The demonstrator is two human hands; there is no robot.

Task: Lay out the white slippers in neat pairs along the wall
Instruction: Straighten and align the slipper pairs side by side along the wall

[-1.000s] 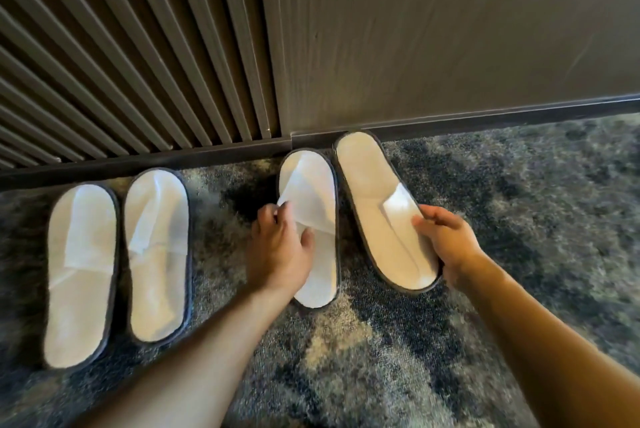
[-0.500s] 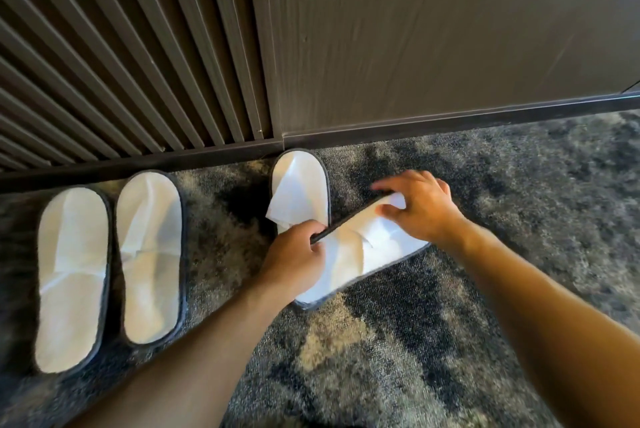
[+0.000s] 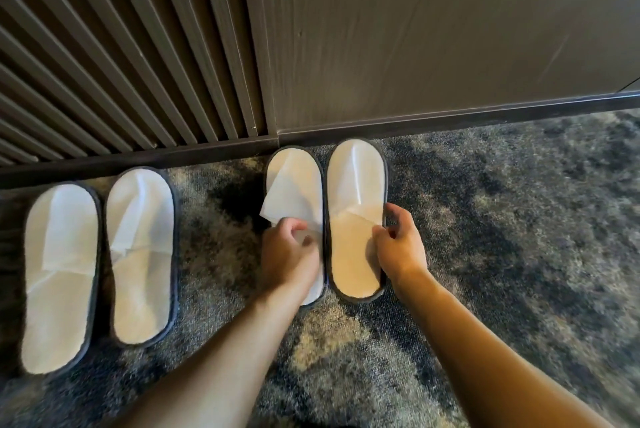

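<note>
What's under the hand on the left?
The left hand rests on a white slipper, covering its middle. The toe flap and heel tip show. The slipper lies on the carpet; the covered part can't be seen.

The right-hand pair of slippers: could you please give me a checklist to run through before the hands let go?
1. Right slipper toe near the baseboard: ok.
2. Its partner, the left slipper, is parallel and close beside it: ok.
3. Left slipper's top flap lying flat: not ok, its corner sticks out sideways.
4. Heels level: cannot tell, the left hand covers one.
5. Right hand grip on the right slipper's edge: ok.
6. Finished pair undisturbed: ok.
</note>
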